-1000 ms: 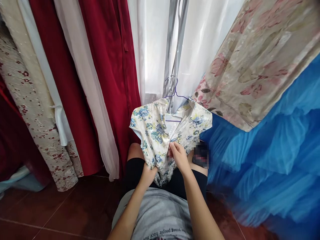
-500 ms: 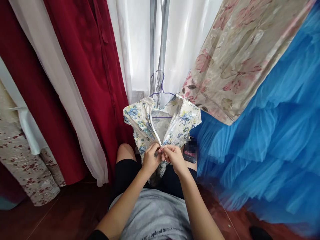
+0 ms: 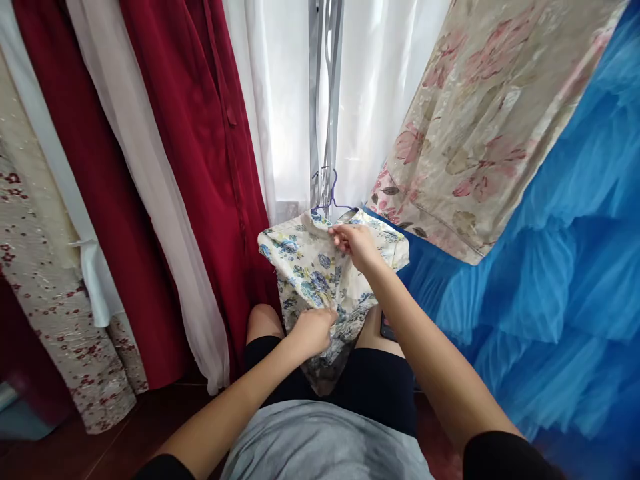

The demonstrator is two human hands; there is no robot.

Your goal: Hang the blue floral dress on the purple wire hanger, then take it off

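Note:
A cream dress [image 3: 297, 257] with blue and yellow-green flowers hangs from a thin purple hanger [image 3: 334, 190] before my knees, its lower part bunched between my thighs. My left hand [image 3: 315, 331] is closed on its fabric low on the middle seam and draws it taut. Up at the neckline, my right hand [image 3: 357, 245] pinches the top of the zipper; the pull itself is hidden by the fingers. Between the two hands the opening lies closed along the seam.
Dark red gowns [image 3: 187, 153] and a pale sheer panel [image 3: 145, 173] hang at left. White fabric [image 3: 287, 100] and a grey metal pole [image 3: 315, 87] stand behind the hanger. At right hang a pink-flowered cloth [image 3: 465, 140] and blue ruffles [image 3: 535, 280]. A phone [image 3: 387, 328] lies by my right thigh.
My right hand has moved up from the middle of the dress to the neckline, and the V-shaped opening has closed. My left hand has shifted slightly down. The view has tilted a little.

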